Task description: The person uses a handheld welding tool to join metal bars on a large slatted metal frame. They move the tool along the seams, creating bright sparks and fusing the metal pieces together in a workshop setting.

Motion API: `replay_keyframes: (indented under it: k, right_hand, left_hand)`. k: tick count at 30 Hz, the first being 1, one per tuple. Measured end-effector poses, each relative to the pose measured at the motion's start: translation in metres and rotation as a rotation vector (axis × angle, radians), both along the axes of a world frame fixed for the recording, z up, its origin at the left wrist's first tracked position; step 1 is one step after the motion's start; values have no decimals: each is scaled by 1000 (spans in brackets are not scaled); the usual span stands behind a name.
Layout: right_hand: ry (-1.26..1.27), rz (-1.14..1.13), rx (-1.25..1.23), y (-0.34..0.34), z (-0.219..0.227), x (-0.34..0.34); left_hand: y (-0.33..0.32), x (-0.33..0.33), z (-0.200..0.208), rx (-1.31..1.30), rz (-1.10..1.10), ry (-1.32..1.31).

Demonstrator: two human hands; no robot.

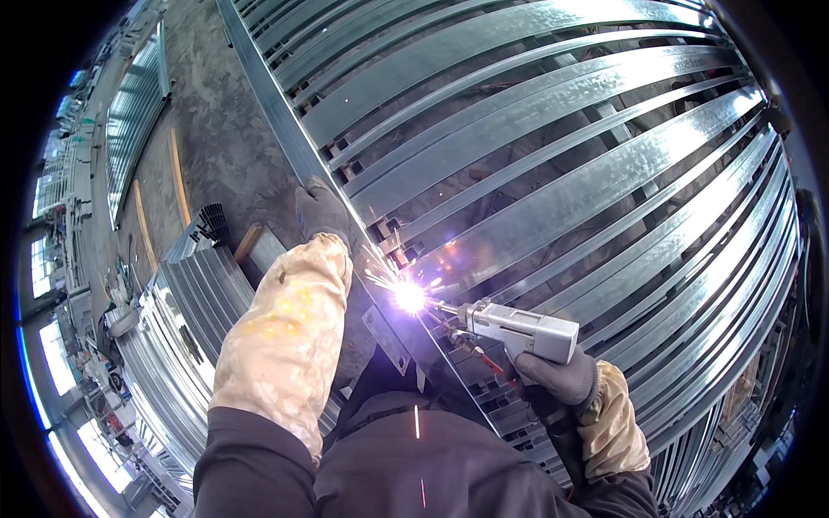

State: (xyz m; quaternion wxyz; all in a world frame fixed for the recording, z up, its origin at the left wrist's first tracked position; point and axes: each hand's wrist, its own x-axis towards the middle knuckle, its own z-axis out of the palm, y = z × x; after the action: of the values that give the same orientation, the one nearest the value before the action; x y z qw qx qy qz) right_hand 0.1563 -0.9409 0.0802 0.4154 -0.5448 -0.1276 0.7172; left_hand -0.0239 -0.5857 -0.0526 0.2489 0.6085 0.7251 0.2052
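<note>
My right hand, in a grey glove, is wrapped round the grip of a welding gun with a silver, box-shaped body. From the gun's nozzle a bright arc throws sparks where the long steel rail meets the end of a crosswise metal slat. The glare hides the joint itself. Farther up the same rail, my left hand, also gloved in grey, is closed over its edge; the fingertips are partly hidden. Tan protective sleeves cover both forearms.
Many parallel metal slats stretch off to the right, with gaps between them. At the left lie stacked corrugated metal sheets and wooden strips on the concrete floor. A thin red hose runs beneath the gun.
</note>
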Motion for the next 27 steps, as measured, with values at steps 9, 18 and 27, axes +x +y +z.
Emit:
replay_keyframes:
  k: [9,18,27]
  right_hand:
    - [-22,23,-45,-3,3,3]
    - [-8,-21,13,-12,-6,-1]
    - [34,-37,14,-17,-8,-1]
  left_hand:
    - [4,-4,-11,57,-35,17]
    - [2,0,-6,26,-7,-15]
    - [5,-3,-9,26,-26,5]
